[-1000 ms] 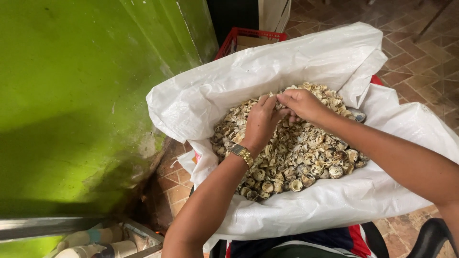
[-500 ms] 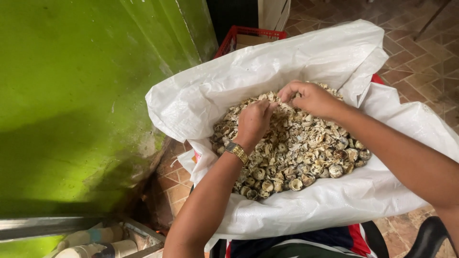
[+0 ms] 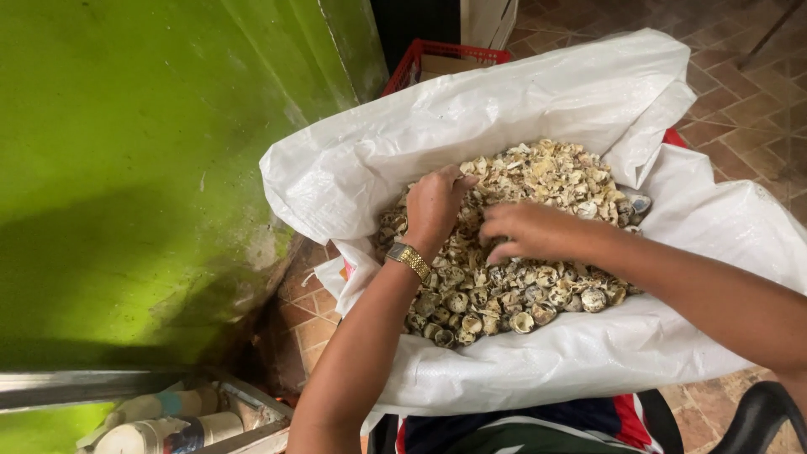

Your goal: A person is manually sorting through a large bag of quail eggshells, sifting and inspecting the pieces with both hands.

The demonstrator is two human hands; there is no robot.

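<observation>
Resting on broken shells, left hand, right hand, grips unclear.

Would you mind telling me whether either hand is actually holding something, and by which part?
It cannot be told. Both the left hand and right hand rest palm-down in the shell pieces, with curled fingers hiding any grasp.

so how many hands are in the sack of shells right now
2. The left hand, with a gold watch on its wrist, rests on the pile of shells near the white sack's left wall. The right hand lies beside it, fingers down in the shells. No others show.
</observation>
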